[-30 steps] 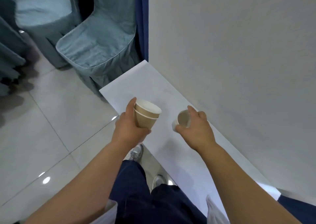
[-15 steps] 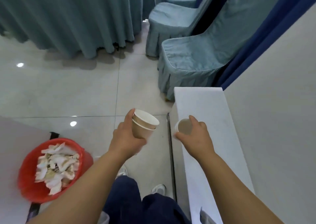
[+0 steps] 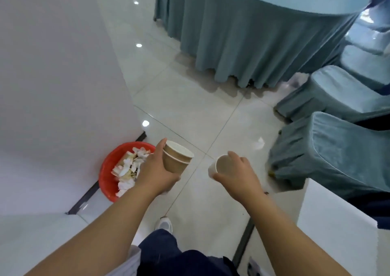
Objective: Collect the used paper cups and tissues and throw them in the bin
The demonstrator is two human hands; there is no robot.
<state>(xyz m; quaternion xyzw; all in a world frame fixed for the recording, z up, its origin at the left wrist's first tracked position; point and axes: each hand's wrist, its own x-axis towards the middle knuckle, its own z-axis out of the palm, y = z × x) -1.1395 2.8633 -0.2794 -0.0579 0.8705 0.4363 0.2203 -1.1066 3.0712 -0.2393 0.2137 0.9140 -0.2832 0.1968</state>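
My left hand [image 3: 157, 171] grips two stacked brown paper cups [image 3: 176, 159], held upright over the floor just right of the red bin [image 3: 107, 170]. The bin stands against the white wall at the lower left and holds crumpled white tissues [image 3: 128, 168]. My right hand [image 3: 240, 173] holds a single white paper cup [image 3: 220, 166], tilted with its mouth toward me, further to the right above the tiles. A crumpled white tissue [image 3: 260, 144] lies on the floor beside a covered chair.
A white wall [image 3: 52, 86] fills the left. A round table with a teal cloth [image 3: 253, 43] stands ahead. Teal covered chairs [image 3: 329, 153] line the right. A white ledge [image 3: 329, 233] is at the lower right. Glossy floor tiles [image 3: 190, 111] lie between.
The view has swung left, away from the white ledge. The red bin now lies close beside my left hand. Both hands still hold their cups, now over the floor.
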